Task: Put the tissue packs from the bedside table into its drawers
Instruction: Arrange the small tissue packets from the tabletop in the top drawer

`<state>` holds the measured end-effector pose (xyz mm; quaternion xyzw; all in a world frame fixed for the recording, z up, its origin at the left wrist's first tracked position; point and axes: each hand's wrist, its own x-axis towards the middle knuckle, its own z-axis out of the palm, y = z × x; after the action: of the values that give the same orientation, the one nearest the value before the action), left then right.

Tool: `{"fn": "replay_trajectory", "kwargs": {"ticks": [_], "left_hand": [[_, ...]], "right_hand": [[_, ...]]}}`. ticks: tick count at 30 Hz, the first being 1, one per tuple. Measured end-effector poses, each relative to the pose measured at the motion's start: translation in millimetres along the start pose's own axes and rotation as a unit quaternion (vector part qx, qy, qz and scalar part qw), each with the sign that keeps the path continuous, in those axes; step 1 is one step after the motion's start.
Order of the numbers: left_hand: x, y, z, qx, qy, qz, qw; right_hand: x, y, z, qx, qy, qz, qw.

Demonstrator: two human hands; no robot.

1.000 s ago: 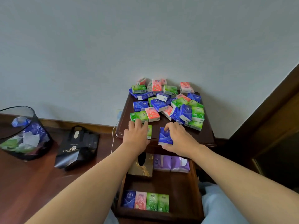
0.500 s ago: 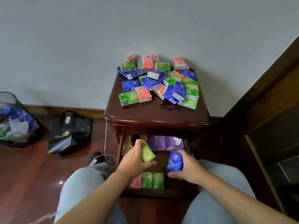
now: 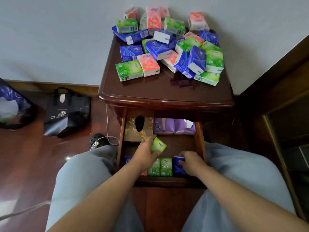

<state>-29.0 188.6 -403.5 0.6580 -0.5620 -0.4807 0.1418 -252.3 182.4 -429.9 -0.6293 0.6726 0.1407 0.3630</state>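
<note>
Low in the frame, between the knees, the open drawer of the bedside table holds a front row of upright tissue packs: a blue one at the left, a pink one mostly hidden under the wrist, two green ones at centre. The right hand sets a blue pack into the right end of that row, fingers curled over its top. The left hand pinches a green pack just above the row, tilted and clear of the drawer floor. So the step in hand looks like placing, and the next move probably calls for seating the blue pack upright, then finding room for the green one, likely in a second row behind. Further back in the drawer sit a gold tissue box at left and purple packs at right. In the upper centre, the bench carries a large loose pile of packs against the wall, so most of the task remains.
</note>
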Motion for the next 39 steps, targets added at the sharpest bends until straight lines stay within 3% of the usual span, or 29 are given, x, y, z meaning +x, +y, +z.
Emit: {"fn": "replay_trajectory", "kwargs": {"ticks": [10,22,24,26,28,30,36,39], "left_hand": [[11.2,0.2,8.6,-0.079,-0.023,-0.014,0.997],[10.6,-1.5,15.3,-0.150,-0.018,-0.006,0.988],[9.0,0.1,16.6,-0.163,-0.005,-0.012,0.987],[7.5,1.9,17.7,-0.175,-0.001,-0.026,0.984],[5.3,5.2,17.9,-0.186,0.000,-0.041,0.982],[3.7,7.8,18.9,-0.197,-0.007,-0.050,0.979],[-1.0,11.9,27.2,-0.179,-0.113,-0.033,0.977],[-1.3,14.7,37.6,-0.179,-0.145,-0.004,0.973]], "right_hand": [[22.9,-7.9,9.4,-0.045,-0.043,0.043,0.997],[10.9,-10.0,-9.2,-0.034,-0.035,0.015,0.999],[6.1,-12.1,-16.2,0.000,0.027,-0.020,0.999],[0.4,-15.8,-24.5,0.109,0.070,-0.064,0.990],[-7.8,-21.3,-32.6,0.220,0.043,-0.109,0.969],[-15.0,-24.8,-37.6,0.255,-0.001,-0.147,0.956],[-22.4,-15.5,-54.7,0.136,0.011,-0.196,0.971],[-19.7,-6.6,-67.4,0.070,-0.026,-0.195,0.978]]}}
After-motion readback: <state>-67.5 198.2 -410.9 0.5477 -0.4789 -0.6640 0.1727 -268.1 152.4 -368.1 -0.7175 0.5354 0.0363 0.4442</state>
